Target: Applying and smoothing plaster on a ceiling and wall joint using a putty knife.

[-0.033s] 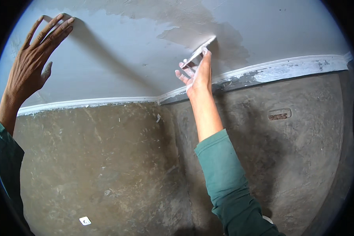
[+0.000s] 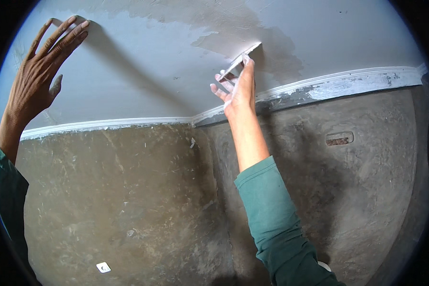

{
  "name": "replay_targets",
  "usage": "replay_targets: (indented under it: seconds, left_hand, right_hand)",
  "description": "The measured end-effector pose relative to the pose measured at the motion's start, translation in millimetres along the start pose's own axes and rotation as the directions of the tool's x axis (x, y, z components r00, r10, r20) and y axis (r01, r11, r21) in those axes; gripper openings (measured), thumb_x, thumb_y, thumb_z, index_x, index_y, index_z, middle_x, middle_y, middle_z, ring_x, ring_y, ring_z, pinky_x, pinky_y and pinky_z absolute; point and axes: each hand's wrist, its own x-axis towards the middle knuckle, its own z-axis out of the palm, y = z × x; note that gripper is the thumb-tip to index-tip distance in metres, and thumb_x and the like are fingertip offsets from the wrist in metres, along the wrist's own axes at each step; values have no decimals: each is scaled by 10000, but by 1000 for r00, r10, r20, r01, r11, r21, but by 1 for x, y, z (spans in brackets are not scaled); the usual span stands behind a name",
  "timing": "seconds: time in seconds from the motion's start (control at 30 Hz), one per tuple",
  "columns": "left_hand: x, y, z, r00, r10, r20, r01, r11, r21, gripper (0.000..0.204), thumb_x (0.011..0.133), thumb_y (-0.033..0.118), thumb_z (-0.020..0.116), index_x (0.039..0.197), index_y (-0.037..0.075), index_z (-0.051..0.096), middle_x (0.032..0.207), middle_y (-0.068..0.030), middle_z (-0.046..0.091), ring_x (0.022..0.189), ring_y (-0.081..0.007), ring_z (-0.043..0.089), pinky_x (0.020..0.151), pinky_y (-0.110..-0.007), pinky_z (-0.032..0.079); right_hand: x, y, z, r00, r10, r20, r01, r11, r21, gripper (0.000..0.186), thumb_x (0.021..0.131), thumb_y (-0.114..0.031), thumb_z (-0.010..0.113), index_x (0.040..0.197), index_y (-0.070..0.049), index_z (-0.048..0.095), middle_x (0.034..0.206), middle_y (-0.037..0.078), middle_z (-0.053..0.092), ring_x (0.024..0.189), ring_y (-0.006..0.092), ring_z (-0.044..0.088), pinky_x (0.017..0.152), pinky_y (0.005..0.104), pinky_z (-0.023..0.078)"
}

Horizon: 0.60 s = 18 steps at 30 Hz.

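Observation:
Overhead is a pale grey ceiling (image 2: pixel 143 62) with a darker, damp-looking patch of filler (image 2: pixel 276 47) across its middle. My right hand (image 2: pixel 240 88), whitened with paste, is closed around a thin flat putty spreader (image 2: pixel 238 59). The spreader's white-coated edge lies against the ceiling at the border of the darker patch; its handle, if it has one, is hidden. My left hand (image 2: pixel 43 71) is raised at the far left, fingers stretched and apart, with its fingertips at the ceiling and nothing held.
White moulding (image 2: pixel 114 123) runs where the ceiling meets two rough brown-grey walls (image 2: pixel 124 190), which join in a corner. A recessed box (image 2: pixel 339 138) sits in the right wall. Low on the left wall is a small white plate (image 2: pixel 103 267). A round white thing (image 2: pixel 324 265) shows partly behind my right sleeve.
My right hand and the spreader have shifted very slightly left and up along the ceiling. The left hand stays in place.

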Motion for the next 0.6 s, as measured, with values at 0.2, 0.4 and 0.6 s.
replay_targets:
  seconds: [0.2,0.4,0.6]
  left_hand:
    - [-4,1,14,999,-36,10,36,999,14,1041,746,52,790,1635,186,265,1699,-3,255,1562,-202,230,1331,-428,133]
    - [-8,-2,22,998,-56,6,55,998,34,1053,765,99,814,1640,224,243,1709,25,226,1568,-171,212,1337,-412,118]
    - [-9,-2,20,997,-81,-1,81,994,69,1086,750,124,840,1638,272,233,1718,70,186,1572,-138,193,1343,-413,89]
  right_hand:
    - [-45,-1,59,998,-36,58,39,998,-47,642,958,-617,541,1369,-145,396,1074,89,532,899,192,601,685,382,551]
    - [-95,11,80,945,-112,307,165,974,-153,616,937,-548,629,1364,-123,497,996,31,565,891,121,589,595,292,546]
    - [-77,38,54,952,-281,121,293,951,-99,776,939,-430,735,1505,-77,339,1187,136,595,1010,204,636,701,321,579]
